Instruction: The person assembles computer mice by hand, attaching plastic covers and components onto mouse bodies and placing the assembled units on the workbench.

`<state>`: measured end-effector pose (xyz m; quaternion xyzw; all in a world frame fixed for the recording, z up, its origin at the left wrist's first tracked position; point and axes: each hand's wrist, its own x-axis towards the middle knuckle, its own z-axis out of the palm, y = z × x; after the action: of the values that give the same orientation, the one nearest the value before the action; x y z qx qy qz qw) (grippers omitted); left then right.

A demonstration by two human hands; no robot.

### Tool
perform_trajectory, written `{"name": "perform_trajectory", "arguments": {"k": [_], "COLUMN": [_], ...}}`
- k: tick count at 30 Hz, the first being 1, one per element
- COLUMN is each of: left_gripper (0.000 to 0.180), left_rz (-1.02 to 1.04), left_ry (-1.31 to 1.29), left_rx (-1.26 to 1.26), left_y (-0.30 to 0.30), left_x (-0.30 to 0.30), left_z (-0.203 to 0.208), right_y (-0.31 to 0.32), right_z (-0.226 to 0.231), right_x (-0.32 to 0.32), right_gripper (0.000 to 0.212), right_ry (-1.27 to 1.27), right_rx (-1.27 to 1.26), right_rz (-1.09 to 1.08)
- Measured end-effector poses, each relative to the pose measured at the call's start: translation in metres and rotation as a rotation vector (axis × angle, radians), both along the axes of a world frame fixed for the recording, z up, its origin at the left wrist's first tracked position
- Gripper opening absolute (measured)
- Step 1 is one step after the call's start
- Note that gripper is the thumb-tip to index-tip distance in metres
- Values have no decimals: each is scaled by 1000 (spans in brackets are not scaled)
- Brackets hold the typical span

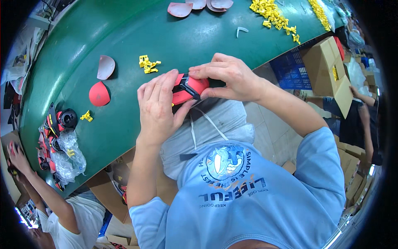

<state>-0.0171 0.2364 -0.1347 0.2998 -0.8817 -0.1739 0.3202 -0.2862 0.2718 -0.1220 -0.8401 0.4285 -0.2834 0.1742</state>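
Just over the table's near edge, a glossy red and black plastic casing is held between my two hands. My left hand grips its left end, with the fingers over the top and the thumb below. The thumb and fingertips of my right hand pinch the rounded red right end. My fingers hide much of the casing, so its exact kind is unclear. Beyond my left hand lies a small cluster of yellow plastic clips. Farther left are a red curved shell and a pale-sided curved shell.
Red and black assemblies and a clear plastic bag crowd the table's left end, near a co-worker's hand. At the far side lie more curved shells and piled yellow clips. To the right, another person handles a cardboard box beside a blue crate.
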Motion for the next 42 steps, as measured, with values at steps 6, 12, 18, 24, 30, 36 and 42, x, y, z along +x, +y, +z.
{"name": "perform_trajectory", "arguments": {"k": [6, 12, 18, 24, 30, 36, 42], "left_gripper": [76, 67, 64, 69, 77, 68, 64], "left_rz": [-13, 43, 132, 151, 101, 105, 104], "left_ry": [-164, -146, -145, -129, -153, -200, -169], "left_rx": [-45, -24, -11, 27, 16, -6, 17], "left_y": [-8, -12, -6, -3, -7, -3, -4], "left_x": [-5, -14, -22, -21, -24, -23, -28], "left_z": [12, 10, 8, 7, 11, 8, 8], "right_y": [-6, -11, -7, -9, -13, -20, -30], "right_z": [-1, -1, 8, 14, 28, 15, 37], "right_x": [0, -9, -10, -7, -11, -12, -14], "right_gripper": [56, 56, 54, 50, 47, 44, 27], "right_ry": [42, 77, 113, 61, 168, 116, -476], "right_rx": [-135, -9, 96, 156, 168, 176, 316], "right_rz": [-20, -60, -30, -37, 14, 64, -1]}}
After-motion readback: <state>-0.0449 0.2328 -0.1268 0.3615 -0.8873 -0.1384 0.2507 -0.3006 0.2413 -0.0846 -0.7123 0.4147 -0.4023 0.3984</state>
